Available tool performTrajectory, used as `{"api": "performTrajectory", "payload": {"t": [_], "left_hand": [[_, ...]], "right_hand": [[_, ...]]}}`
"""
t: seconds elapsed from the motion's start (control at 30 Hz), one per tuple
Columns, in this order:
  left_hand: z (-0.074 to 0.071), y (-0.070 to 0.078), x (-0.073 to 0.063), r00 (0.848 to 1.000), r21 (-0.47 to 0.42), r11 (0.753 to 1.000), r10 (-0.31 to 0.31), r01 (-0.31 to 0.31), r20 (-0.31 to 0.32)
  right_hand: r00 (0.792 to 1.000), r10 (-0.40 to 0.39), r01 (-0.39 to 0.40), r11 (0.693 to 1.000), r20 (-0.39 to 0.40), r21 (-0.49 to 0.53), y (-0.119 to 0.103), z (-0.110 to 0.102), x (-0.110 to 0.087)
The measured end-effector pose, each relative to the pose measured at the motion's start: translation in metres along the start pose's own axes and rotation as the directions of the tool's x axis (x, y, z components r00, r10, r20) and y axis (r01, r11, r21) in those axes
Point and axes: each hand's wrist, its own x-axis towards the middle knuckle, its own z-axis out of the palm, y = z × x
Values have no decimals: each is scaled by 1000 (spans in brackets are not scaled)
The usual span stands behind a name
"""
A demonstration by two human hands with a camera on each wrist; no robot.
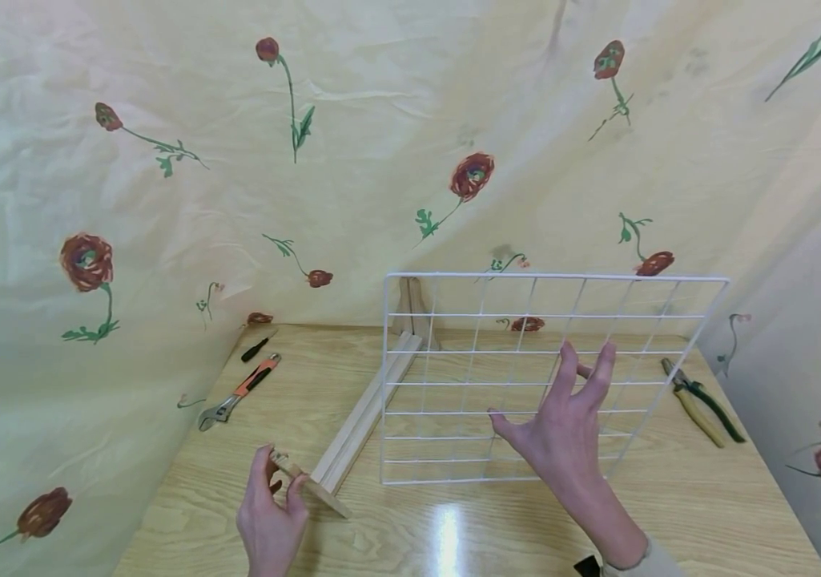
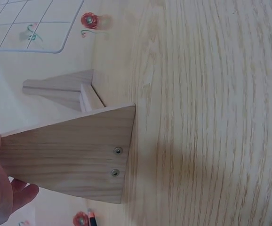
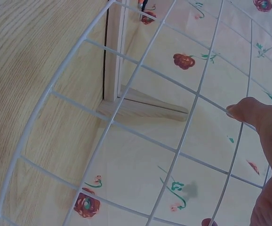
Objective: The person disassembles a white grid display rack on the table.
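Observation:
My left hand (image 1: 271,521) pinches the near end board (image 1: 327,501) of a wooden stand. Two pale parallel rails (image 1: 363,425) run from that board to a second upright end board (image 1: 410,300) at the back. In the left wrist view the near board's outer face (image 2: 65,155) is tapered and shows two screw heads (image 2: 116,161). With fingers spread, my right hand (image 1: 569,425) holds a white wire grid panel (image 1: 554,276) tilted up beside the stand. The right wrist view shows the thumb (image 3: 244,110) against a wire; most other fingers are out of sight there.
An adjustable wrench (image 1: 243,390) with orange grips and a small black-handled screwdriver (image 1: 255,349) lie at the left of the wood-grain table (image 1: 410,529). Pliers (image 1: 702,407) lie near its right edge. Flowered cloth (image 1: 381,200) hangs behind and around the table.

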Motion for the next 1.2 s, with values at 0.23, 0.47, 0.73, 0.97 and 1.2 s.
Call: {"api": "performTrajectory", "payload": {"t": [0.23,0.47,0.73,0.97,1.2], "left_hand": [[0,3,-5,1000,6,1000,-19,19,13],[0,7,-6,1000,19,999,-28,28,-7],[2,10,-8,999,33,999,-33,34,-24],[4,14,-9,999,45,998,-45,46,-26],[6,16,-9,998,54,998,-43,45,-36]], "right_hand": [[1000,19,-19,1000,0,-5,0,-1,-1],[1000,30,-30,1000,-3,-2,0,-1,-3],[1000,26,-26,1000,4,-8,1,-2,-4],[1000,28,-28,1000,7,-11,2,-3,-6],[999,40,-40,999,7,-3,2,-4,-7]]}}
